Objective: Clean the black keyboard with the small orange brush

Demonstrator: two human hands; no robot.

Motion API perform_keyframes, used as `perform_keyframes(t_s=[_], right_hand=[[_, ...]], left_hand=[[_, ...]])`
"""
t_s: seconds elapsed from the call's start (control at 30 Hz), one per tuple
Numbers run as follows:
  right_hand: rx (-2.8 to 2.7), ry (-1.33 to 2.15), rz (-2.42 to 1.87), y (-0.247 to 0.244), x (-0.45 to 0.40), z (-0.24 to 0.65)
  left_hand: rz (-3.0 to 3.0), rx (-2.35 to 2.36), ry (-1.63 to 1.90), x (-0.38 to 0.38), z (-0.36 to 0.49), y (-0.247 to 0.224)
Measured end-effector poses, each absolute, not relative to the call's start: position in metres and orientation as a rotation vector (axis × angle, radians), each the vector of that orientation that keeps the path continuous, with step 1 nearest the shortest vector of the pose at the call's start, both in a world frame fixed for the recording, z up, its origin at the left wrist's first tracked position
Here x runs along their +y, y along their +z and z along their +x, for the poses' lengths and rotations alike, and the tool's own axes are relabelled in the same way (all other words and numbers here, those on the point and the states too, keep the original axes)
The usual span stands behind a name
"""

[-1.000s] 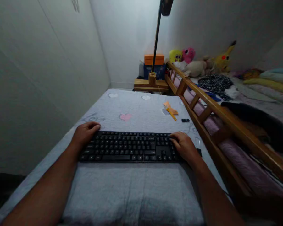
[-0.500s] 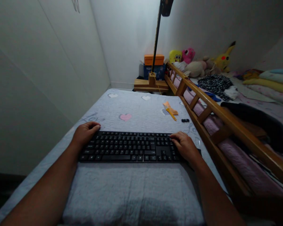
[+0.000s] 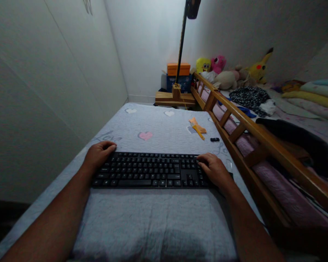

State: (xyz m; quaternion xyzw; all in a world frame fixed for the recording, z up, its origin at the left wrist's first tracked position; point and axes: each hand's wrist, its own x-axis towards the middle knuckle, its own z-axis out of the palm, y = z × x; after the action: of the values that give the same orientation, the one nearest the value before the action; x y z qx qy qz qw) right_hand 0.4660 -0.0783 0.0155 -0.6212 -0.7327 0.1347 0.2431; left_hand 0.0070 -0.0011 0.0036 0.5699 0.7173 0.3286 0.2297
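A black full-size keyboard (image 3: pixel 150 170) lies flat on the pale quilted cover (image 3: pixel 153 218) in front of me, its keys facing up. At its upper left corner is my left hand (image 3: pixel 98 154), closed round the edge with the thumb reaching along the top. My right hand (image 3: pixel 212 166) grips the opposite end, its fingers curled over the number pad side. Both hands hide parts of the short edges. Farther off lie a yellow-handled brush (image 3: pixel 198 131), an orange cloth (image 3: pixel 201 126) partly beneath it, and a small black object (image 3: pixel 214 139).
A wooden rail (image 3: pixel 243 118) runs along the right side, with a bed of folded bedding (image 3: pixel 311 98), clothes and plush toys (image 3: pixel 203 65) beyond. At the far end stand a lamp pole (image 3: pixel 182 43) on a wooden base and stacked boxes (image 3: pixel 178 69). Pale cabinet doors (image 3: pixel 57 72) flank the left.
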Motion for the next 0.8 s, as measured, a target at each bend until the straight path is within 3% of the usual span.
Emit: perform_keyframes(t_s=[0.8], right_hand=[[-1.972, 0.41, -1.688, 0.0199, -0.0786, 0.4639]], left_hand=[[1.594, 1.987, 0.894, -0.0031, 0.009, 0.0086]])
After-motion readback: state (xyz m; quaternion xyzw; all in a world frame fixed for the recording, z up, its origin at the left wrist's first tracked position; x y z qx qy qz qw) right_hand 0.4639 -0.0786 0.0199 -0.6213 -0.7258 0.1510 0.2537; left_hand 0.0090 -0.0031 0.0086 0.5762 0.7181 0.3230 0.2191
